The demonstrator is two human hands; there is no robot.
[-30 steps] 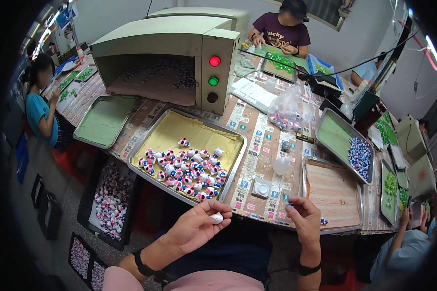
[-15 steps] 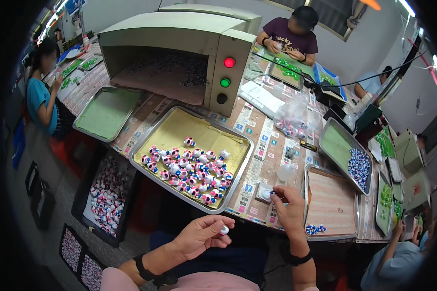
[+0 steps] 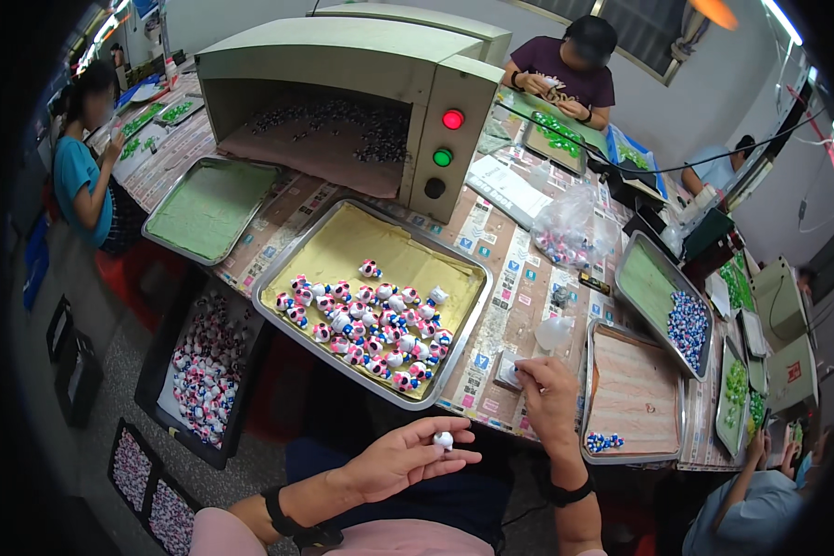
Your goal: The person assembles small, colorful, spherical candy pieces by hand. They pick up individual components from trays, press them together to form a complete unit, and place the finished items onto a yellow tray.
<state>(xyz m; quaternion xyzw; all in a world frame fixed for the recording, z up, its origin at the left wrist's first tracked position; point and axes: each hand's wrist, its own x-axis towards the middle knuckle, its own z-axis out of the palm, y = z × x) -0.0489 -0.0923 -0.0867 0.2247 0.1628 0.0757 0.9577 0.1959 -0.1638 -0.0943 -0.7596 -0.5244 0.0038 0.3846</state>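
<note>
Between the thumb and fingers of my left hand [image 3: 394,459] is a small round white toy head [image 3: 444,440], held up in front of my lap. My right hand [image 3: 549,398] is at the table's front edge, its thumb and fingertips pinched together over a small square whitish dish [image 3: 507,371]. Whatever sits in that pinch is too small and covered to name. Left of the dish, a metal tray [image 3: 477,320] lined with yellow cloth holds many white, pink and blue toy figures [image 3: 380,320]. On the right, a pink-lined tray [image 3: 635,398] carries a few blue-and-white toy bodies [image 3: 604,442] in its near corner.
A conveyor oven [image 3: 343,56] with lit red and green buttons stands behind the yellow-lined tray. Green-lined trays flank it, one with blue pieces [image 3: 688,324]. A bag of figures [image 3: 574,227] lies mid-table. A black crate [image 3: 241,445] of figures sits lower left. Co-workers [image 3: 570,79] sit around.
My left hand has shifted slightly right and turned, its fingers spreading more around the white head. My right fingertips have come down over the small dish. The whole view has shifted a little.
</note>
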